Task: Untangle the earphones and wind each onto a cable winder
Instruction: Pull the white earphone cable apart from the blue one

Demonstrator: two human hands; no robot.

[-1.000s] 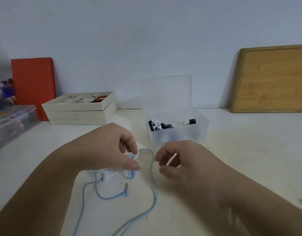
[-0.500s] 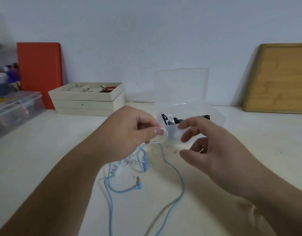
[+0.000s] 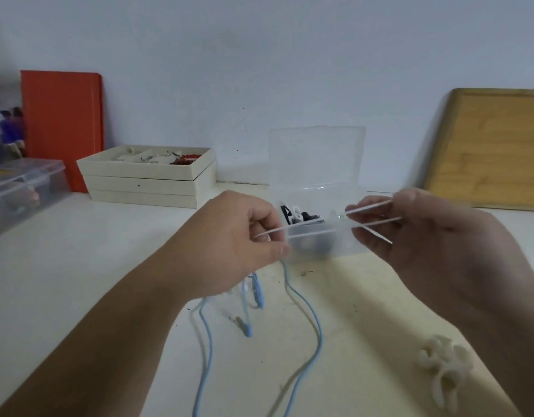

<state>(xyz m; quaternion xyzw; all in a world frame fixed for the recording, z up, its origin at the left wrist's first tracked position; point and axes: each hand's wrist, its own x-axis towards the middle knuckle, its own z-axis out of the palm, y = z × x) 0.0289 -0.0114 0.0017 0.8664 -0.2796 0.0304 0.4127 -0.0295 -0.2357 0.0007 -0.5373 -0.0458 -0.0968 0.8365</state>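
Both hands (image 3: 238,236) (image 3: 422,236) pinching taut white cable (image 3: 319,222), open clear box (image 3: 319,236) behind holding black and white bits

A pale table (image 3: 79,266) carries blue earphone cable (image 3: 315,341), a clear box (image 3: 322,245) (lid up) and stacked trays (image 3: 148,185).

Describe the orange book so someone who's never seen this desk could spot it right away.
Start at the pale wall behind the white desk and look to its far left. There, an orange hardcover book stands upright against the wall, just behind the stacked cream trays. It is the only bright orange thing there, and taller than its neighbours.
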